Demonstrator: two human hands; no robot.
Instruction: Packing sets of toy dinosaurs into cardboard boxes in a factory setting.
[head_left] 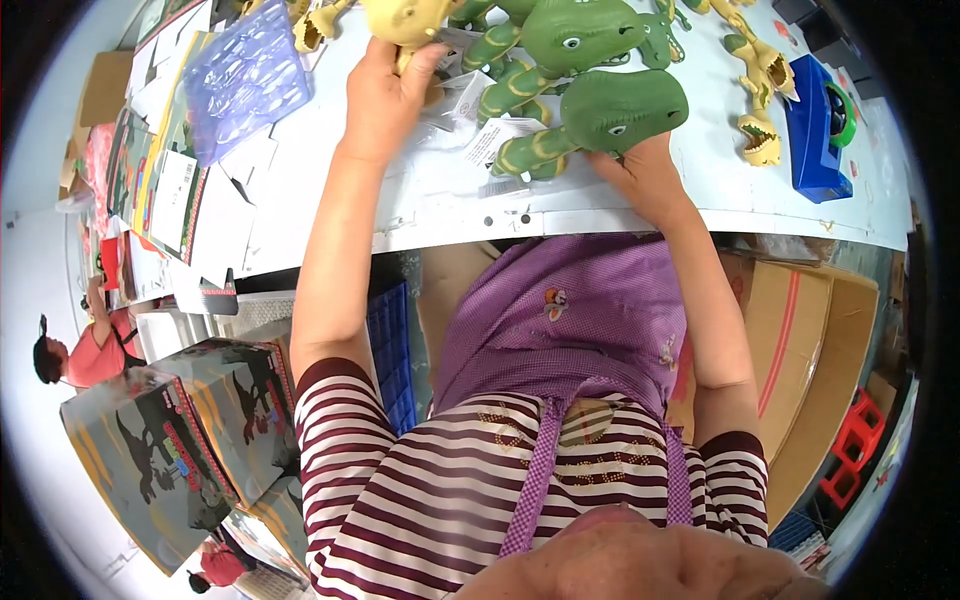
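Observation:
At the far edge of the view, my left hand [385, 105] is closed round the lower part of a yellow toy dinosaur [408, 18], thumb against it. Close to the table's near edge, my right hand [643, 178] grips the nearest green toy dinosaur [620, 105] from below its head; that hand's fingertips are hidden under the toy. White paper tags [497, 140] hang by the green toy's striped neck. More green toy dinosaurs [580, 38] lie just beyond it. Clear plastic wrapping [455, 105] lies between my hands.
Yellow toy dinosaurs [760, 140] and a blue tape dispenser [815, 130] with green tape lie at right. Bluish plastic bags [247, 80] and printed cards [175, 190] are at left. Printed boxes [150, 450] and an open carton [800, 340] stand below the table; another person [90, 350] is at far left.

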